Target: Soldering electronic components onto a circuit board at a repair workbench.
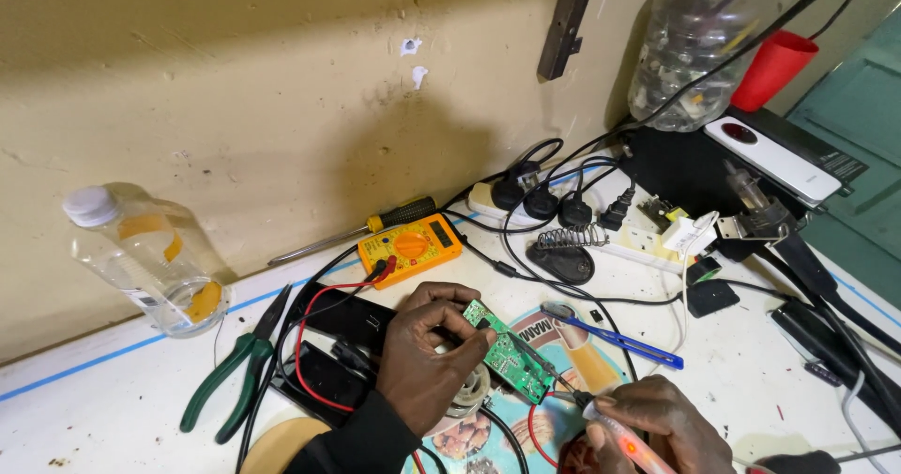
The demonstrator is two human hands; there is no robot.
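Observation:
My left hand point(424, 357) grips a small green circuit board point(510, 354) by its upper end and holds it tilted above the bench. My right hand point(663, 427) holds a soldering iron point(615, 433) with a glowing orange light on its handle. The iron's tip touches the lower right edge of the board. A red wire point(532, 432) curls just below the board.
A yellow multimeter point(410, 246) with red and black leads lies behind my hands. Green-handled pliers point(233, 373) and a clear plastic bottle point(145, 253) are at the left. A blue-handled tool point(624, 342), a power strip with plugs point(563, 209), a coil stand point(561, 249) and cables fill the right.

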